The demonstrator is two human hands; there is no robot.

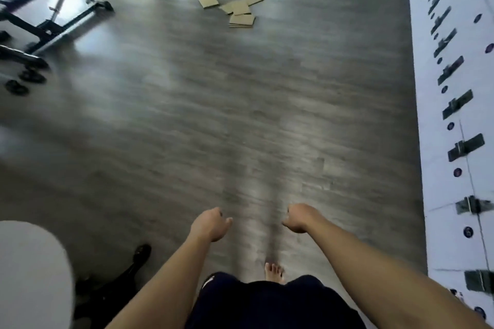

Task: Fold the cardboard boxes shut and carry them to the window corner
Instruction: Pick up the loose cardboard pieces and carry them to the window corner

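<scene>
a grey wood-grain plank floor (187, 120) carries everything here. far ahead lie several flat tan cardboard pieces (236, 9), loosely scattered, some overlapping, one small stack nearest. at the far left stands a black metal frame on small wheels (40, 27), with dark round discs (24, 80) beside it. a white sheet with dark strips and dots (454, 115) runs along the right edge. a bare foot (274, 272) stands near the bottom, and a black chair base with a castor (133, 262) at lower left.

Left hand (211, 224), right hand (299, 218) forward, fingers loosely curled, holding nothing

Flattened cardboard boxes (235, 8) scattered on floor
</scene>
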